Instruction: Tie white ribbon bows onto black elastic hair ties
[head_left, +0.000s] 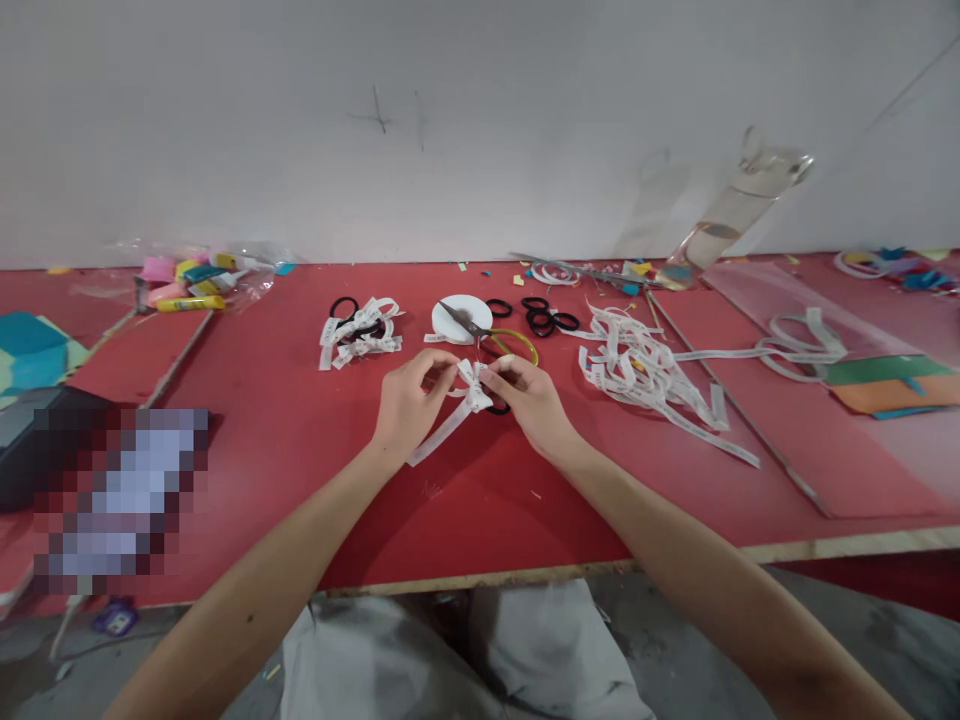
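My left hand (409, 402) and my right hand (529, 400) meet over the red table (465, 500), both pinching a white printed ribbon bow (472, 385). A loose ribbon tail (439, 435) trails down to the left under my left hand. A black hair tie (497, 407) peeks out under the bow, by my right fingers. Just beyond lie scissors with yellow handles (491, 335) resting on a white ribbon spool (461, 318).
Finished ribbon bows on black ties (360, 332) lie left of the spool. Loose black hair ties (544, 318) and a heap of cut ribbon (645, 375) lie to the right. A clear bottle (739, 205) leans on the wall. Coloured paper (889, 385) and a bag of bits (195, 280) sit at the sides.
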